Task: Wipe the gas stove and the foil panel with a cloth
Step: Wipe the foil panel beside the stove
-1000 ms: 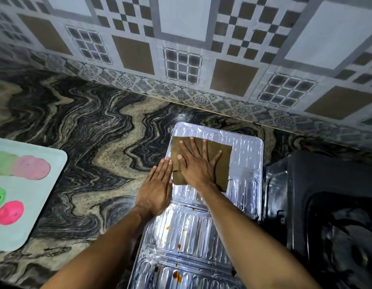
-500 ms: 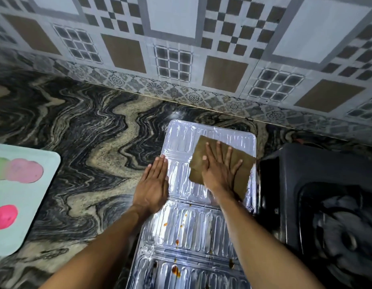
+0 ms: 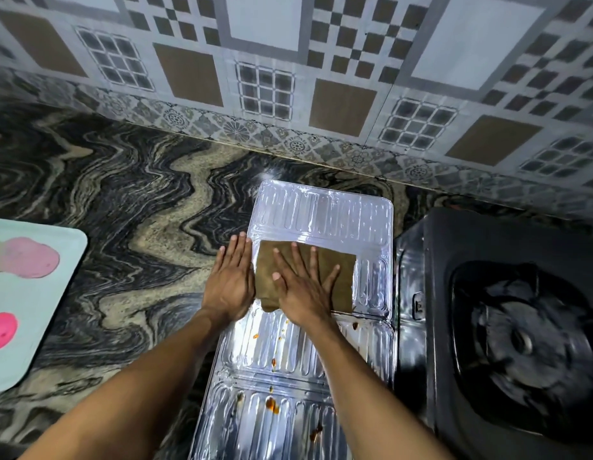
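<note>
On the marbled surface (image 3: pixel 129 207), the foil panel (image 3: pixel 321 217) lay flat, long axis running away from the camera, just left of the black gas stove (image 3: pixel 487 293) and touching or nearly touching its side. Brown cloth (image 3: pixel 335 270) sat folded on the panel's far section, at that section's near edge.

Hands: right hand (image 3: pixel 305 290) was flat, fingers spread, palm pressing down on the cloth, not gripping it. Left hand (image 3: pixel 230 277) was flat too, fingers together, resting at the panel's left edge, half on the surface; looked like it was pinning the panel, holding nothing.

Progress, my read:
- Far section above the cloth looked clean and shiny, so likely done.
- Middle and near sections carried orange-brown grease spots (image 3: pixel 271 403), so not done.
- Stove showed no sign of wiping; blurred, so its state is hard to judge.
- Roughly a third of the panel done, stove still to go.

Counts:
- foil panel: 1, three ribbed sections visible
- cloth: 1
- stove: 1, one burner (image 3: pixel 524 343) in view
- hands: 2
- pale green tray (image 3: pixel 29 343) at far left: 1, with pink and green round shapes I couldn't count reliably
- grease spots: several, at least six visible
</note>
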